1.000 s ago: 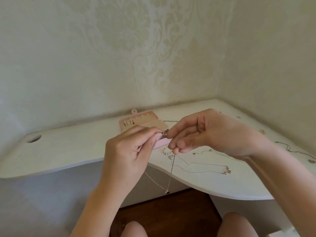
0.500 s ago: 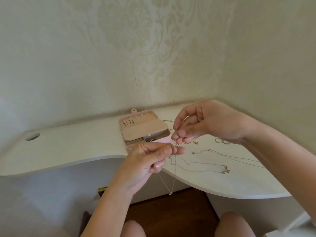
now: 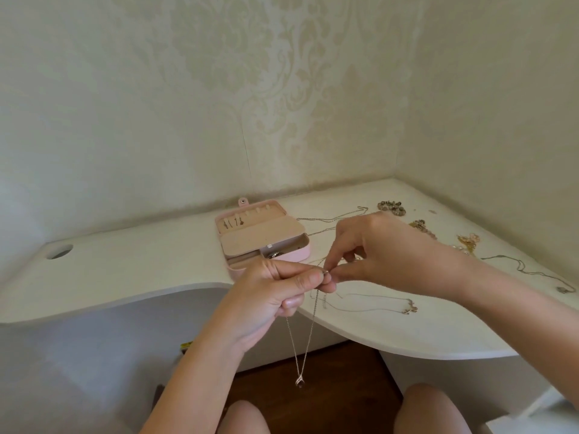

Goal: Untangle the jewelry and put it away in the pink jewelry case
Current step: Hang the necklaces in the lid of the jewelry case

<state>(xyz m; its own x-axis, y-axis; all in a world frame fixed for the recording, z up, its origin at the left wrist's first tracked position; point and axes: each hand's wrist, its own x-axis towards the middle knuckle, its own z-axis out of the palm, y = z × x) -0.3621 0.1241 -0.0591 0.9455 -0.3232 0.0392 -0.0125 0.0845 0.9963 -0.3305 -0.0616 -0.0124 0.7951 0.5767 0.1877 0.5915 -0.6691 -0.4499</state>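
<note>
Both hands, left hand (image 3: 275, 296) and right hand (image 3: 385, 255), pinch the necklace (image 3: 305, 339) where they meet, letting its pendant hang free to straighten; the open case (image 3: 263, 233) waits just beyond on the bench (image 3: 125, 270).

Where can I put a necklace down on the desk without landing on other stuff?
Best spot: the bare desk between the round hole and the case. A smaller strip runs along the front edge, in front of the flat necklace. The right side, by the beads and chains, is crowded.
</note>
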